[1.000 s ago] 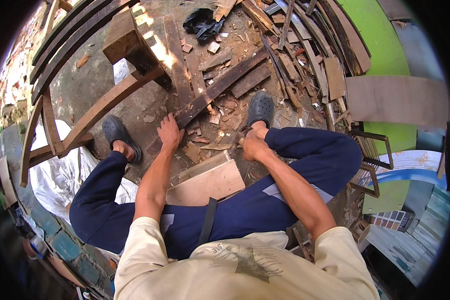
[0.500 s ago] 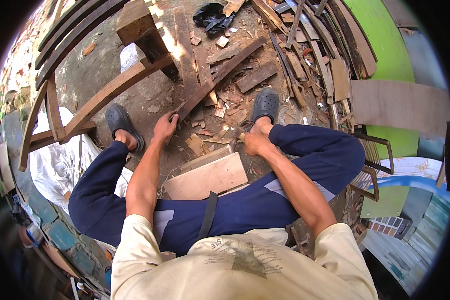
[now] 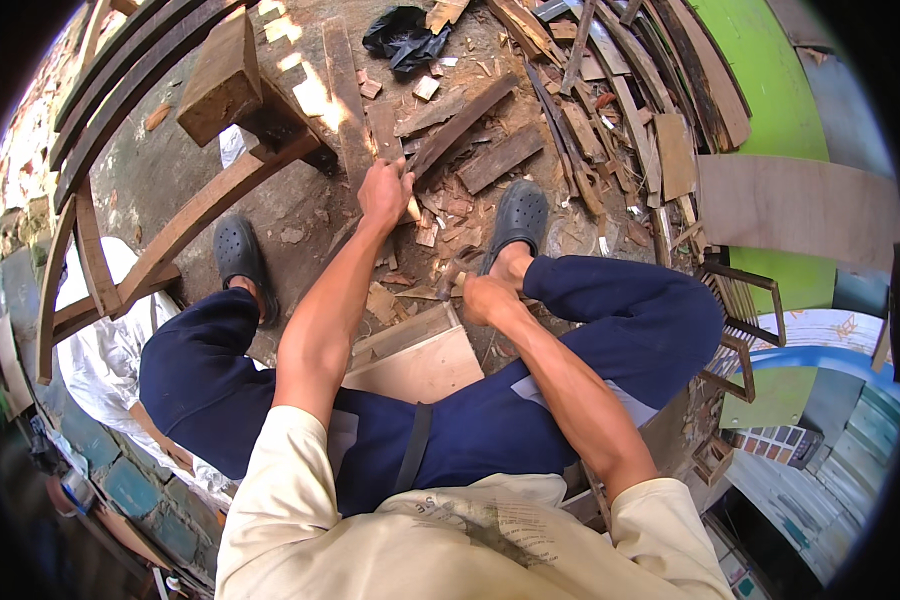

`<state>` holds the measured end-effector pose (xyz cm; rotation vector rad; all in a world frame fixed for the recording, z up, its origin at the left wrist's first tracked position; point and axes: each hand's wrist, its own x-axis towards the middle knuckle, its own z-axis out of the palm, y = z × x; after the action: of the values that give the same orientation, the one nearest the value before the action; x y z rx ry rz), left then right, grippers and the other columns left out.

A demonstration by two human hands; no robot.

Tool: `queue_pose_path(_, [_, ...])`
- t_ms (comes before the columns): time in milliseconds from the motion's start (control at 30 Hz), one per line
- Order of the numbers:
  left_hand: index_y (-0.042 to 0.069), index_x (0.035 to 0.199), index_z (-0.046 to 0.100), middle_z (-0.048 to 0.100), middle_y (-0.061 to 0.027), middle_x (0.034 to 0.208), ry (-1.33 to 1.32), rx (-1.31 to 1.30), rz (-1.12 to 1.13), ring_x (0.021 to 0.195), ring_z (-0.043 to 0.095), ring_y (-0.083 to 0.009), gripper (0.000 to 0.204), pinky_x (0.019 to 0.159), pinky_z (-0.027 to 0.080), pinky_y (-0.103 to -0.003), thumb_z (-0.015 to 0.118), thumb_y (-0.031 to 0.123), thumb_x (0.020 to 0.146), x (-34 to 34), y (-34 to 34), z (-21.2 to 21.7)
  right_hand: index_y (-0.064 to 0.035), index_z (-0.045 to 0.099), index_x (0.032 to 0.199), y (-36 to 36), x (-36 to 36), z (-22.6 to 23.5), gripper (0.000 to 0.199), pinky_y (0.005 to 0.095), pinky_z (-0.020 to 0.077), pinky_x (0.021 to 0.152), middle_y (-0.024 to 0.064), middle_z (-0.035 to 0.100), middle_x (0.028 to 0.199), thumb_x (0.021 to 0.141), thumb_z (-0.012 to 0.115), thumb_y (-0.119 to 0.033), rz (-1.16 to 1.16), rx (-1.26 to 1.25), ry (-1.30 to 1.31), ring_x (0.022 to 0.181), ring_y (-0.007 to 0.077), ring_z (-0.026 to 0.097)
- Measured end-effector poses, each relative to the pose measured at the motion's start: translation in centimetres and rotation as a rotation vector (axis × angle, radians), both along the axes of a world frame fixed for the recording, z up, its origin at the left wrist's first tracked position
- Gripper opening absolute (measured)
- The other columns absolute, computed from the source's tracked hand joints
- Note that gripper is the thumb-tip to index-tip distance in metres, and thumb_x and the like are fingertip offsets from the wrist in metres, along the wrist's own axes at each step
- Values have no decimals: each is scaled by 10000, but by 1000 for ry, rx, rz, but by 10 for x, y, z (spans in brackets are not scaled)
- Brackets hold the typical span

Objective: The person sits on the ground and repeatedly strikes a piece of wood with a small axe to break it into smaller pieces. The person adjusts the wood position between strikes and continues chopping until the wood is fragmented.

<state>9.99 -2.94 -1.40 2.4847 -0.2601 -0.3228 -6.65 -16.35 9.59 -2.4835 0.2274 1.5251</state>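
My left hand (image 3: pixel 385 195) is closed around the middle of a long dark wooden plank (image 3: pixel 462 125). The plank slants from between my feet toward the far right, and my forearm hides part of its near end. In my right hand (image 3: pixel 492 301), beside my right shoe, is the handle of what looks like a hammer (image 3: pixel 448 281), its dark head pointing left. Just in front of my lap, a pale wooden board (image 3: pixel 420 365) lies against a second wood piece (image 3: pixel 404 335); my left forearm covers some of them.
A curved wooden frame (image 3: pixel 215 205) stands at the left, with a white sack (image 3: pixel 105 345) near it. Wood scraps (image 3: pixel 500 160) and a black plastic bag (image 3: pixel 406 38) litter the far ground. Stacked strips (image 3: pixel 660 90) and a green panel (image 3: pixel 785 120) line the right.
My left hand has slid forward along the plank, from its near end to its middle. My right hand keeps its grip on the hammer. The view has shifted slightly.
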Motion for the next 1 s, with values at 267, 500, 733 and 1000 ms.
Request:
queue_pose_path(267, [32,1007,682,636,-197,1036,-43,73,-37,960,643,-404,246,833,518,-489,675,250,893,17,-25,-35,121,525,1257,5,4,3,424,473,536,871,310,671,1079,899,435,-86,-94,135,-75,1026,424,669])
queue_pose_path(500, [0,949,642,655,-247,1019,-13,149,-119,956,639,-450,367,797,504,-522,628,367,935,24,-20,-26,59,589,1221,6,2,-2,383,430,558,872,236,687,1148,862,555,-70,-147,91,-76,1070,353,683])
queue_pose_path(733, [8,972,642,658,-213,1050,9,242,192,1002,633,-407,474,837,509,-511,504,461,972,13,26,-20,83,565,1244,-7,0,0,428,441,550,870,264,675,1143,844,572,-66,-94,91,-26,1082,369,670])
queue_pose_path(1000, [-137,1345,491,529,-334,1349,630,292,369,1294,509,-419,1120,1107,358,-464,341,846,830,-30,105,-42,-8,708,1121,-5,-1,-12,336,422,562,867,191,693,1170,791,659,-51,-69,28,10,1116,316,670])
